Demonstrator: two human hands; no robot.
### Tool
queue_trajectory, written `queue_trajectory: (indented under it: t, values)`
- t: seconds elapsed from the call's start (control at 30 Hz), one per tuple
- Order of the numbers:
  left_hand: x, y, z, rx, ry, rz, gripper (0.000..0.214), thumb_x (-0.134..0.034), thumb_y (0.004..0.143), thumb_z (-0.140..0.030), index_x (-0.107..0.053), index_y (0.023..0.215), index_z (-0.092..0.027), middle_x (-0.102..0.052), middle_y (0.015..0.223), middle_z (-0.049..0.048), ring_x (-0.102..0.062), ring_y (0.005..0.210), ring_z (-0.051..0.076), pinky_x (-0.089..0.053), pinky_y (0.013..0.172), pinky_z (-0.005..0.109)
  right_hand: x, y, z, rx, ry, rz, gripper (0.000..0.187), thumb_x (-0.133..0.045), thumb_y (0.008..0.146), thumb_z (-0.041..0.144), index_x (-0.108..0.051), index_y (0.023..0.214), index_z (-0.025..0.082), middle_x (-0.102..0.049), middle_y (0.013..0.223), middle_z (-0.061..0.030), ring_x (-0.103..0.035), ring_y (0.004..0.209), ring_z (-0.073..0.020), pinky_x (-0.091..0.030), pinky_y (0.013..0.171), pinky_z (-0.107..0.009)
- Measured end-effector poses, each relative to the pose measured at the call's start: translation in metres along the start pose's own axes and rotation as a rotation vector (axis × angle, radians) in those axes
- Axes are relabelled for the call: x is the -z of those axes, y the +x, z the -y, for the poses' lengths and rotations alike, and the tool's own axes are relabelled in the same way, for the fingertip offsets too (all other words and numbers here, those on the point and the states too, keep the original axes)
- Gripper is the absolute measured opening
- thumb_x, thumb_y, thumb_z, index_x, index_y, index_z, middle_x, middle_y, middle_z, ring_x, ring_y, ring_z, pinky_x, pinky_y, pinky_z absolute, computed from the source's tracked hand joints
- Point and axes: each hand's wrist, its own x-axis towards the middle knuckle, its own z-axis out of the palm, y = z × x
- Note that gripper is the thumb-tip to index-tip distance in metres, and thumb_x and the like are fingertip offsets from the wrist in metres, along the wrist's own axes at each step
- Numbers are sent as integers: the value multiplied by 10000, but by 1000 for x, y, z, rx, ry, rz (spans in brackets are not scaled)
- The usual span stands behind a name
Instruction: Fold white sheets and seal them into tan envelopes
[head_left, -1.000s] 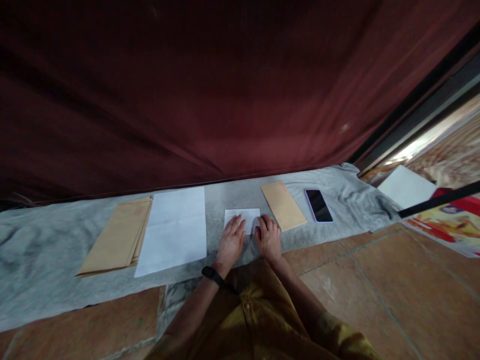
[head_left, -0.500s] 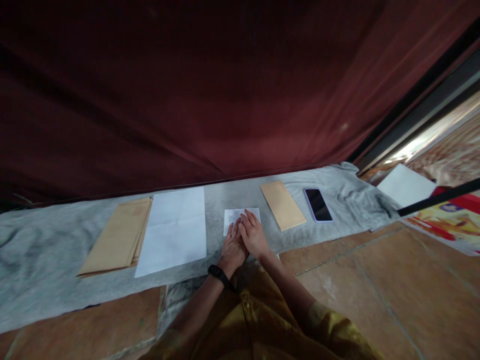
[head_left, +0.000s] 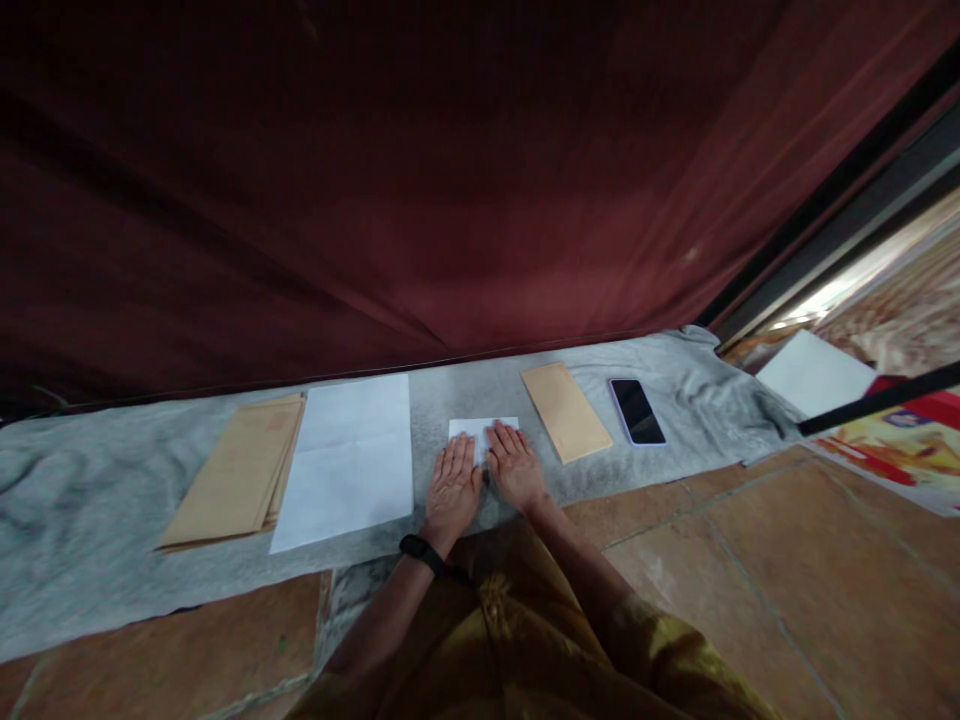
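A small white folded paper lies on the grey cloth in front of me, its near part covered by both hands. My left hand rests flat over its left side, fingers stretched out, a black band on the wrist. Over the right side lies my right hand, also flat with fingers extended. To the left is a larger white sheet with faint creases. A single brown envelope sits just right of my right hand.
Several brown envelopes are stacked left of the large sheet. A phone lies at the right. Behind the cloth hangs a dark red curtain. Tiled floor runs along the near side, and a printed red package lies beyond a dark bar.
My hands were together, the right overlapping the left on the small paper. Now they have moved apart to either side, lying flat. The other objects stay put.
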Motion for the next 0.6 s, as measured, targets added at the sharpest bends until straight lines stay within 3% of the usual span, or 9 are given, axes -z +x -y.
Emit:
queue_trajectory:
  t: [0.4, 0.6]
  values:
    - [11, -1, 11, 134, 18, -54, 569, -343, 997, -267, -385, 1525, -59, -414, 1581, 175, -294, 1514, 314, -315, 1212, 533, 3, -17, -19, -68, -73, -78, 544, -362, 1051, 324, -389, 1543, 93, -388, 1590, -153, -404, 1454, -293, -282, 1198, -490]
    - [7, 18, -14, -11, -68, -52, 569, -324, 999, -238, -340, 1550, -100, -378, 1613, 134, -269, 1528, 255, -289, 1238, 487, 4, -17, -18, -74, -52, -87, 547, -372, 1045, 328, -407, 1532, 80, -407, 1579, -160, -396, 1456, -303, -267, 1202, -502]
